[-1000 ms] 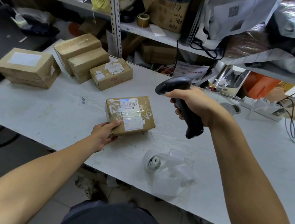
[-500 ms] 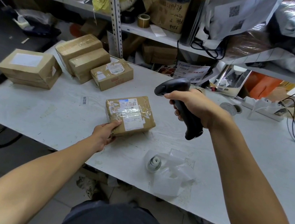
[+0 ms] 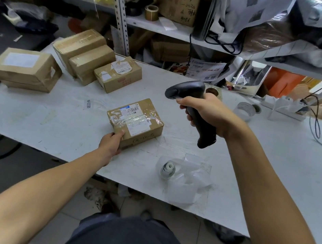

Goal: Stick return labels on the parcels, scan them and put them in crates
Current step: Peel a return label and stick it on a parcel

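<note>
While the parcel (image 3: 135,120) lies flat on the white bench (image 3: 275,158), near its middle and well apart from the other boxes (image 3: 86,59) stacked toward the far left, the scanning step looks to be the one in hand. A white label with a barcode shows on the parcel's top face, under shiny tape, so the sticking seems done for this one. The right hand (image 3: 208,114) has its grip wrapped fully round the handle of the black scanner (image 3: 193,107), held up off the bench with its head pointing left and down toward the parcel. The left hand (image 3: 111,143) steadies the parcel at its near corner, thumb on the top edge and fingers curled against the side. Next, I would judge, the scanner's head needs lining up on the barcode, and then the parcel must be lifted away to a crate; no crate is in sight from here. A roll of labels (image 3: 168,168) rests on the bench near its front edge, amid loose backing paper.
</note>
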`<state>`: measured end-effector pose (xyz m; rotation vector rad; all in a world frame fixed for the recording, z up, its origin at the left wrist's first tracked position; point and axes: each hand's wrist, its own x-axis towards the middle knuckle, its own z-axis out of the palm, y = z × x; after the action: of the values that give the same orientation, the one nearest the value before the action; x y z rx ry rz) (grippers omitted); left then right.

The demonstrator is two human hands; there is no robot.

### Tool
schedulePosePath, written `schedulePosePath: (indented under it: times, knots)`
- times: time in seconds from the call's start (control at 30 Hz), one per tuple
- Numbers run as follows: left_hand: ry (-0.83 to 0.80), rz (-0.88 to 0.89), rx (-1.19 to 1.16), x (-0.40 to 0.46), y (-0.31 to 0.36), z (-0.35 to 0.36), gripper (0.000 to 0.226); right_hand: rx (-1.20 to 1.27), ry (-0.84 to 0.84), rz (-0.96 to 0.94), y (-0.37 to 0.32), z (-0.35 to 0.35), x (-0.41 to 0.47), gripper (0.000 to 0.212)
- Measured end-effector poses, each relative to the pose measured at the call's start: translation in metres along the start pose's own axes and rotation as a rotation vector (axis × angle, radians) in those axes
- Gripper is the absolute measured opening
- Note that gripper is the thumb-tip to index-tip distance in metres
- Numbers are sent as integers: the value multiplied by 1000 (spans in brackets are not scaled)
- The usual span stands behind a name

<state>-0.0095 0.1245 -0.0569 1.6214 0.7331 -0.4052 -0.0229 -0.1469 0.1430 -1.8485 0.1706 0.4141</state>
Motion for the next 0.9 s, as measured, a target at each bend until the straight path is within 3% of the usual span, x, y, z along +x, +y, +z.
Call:
schedulePosePath:
  times: [0.2, 0.4, 0.53, 0.67, 0.77, 0.8, 0.83, 0.9]
  knots:
    - [89, -96, -144, -1, -21, 3, 31, -94, 81, 28, 39, -2, 1, 17]
    - [144, -115, -101, -11, -53, 14, 45, -262, 344, 387, 165, -25, -16, 23]
    - [123, -90, 5, -11, -67, 15, 44, -237, 449, 588, 229, -29, -39, 21]
    - [87, -68, 81, -7, -68, 13, 37, -150, 524, 677, 250, -16, -43, 42]
    - [75, -60, 99, -5, -69, 13, 41, -354, 690, 576, 250, 2, -40, 92]
    - [79, -54, 101, -4, -70, 13, 42, -457, 761, 452, 246, 10, -41, 96]
    - [81, -55, 102, -4, -70, 13, 43, -570, 787, 290, 241, 18, -42, 92]
    - [84, -47, 105, -6, -72, 13, 44, -774, 663, -48, 228, 37, -38, 70]
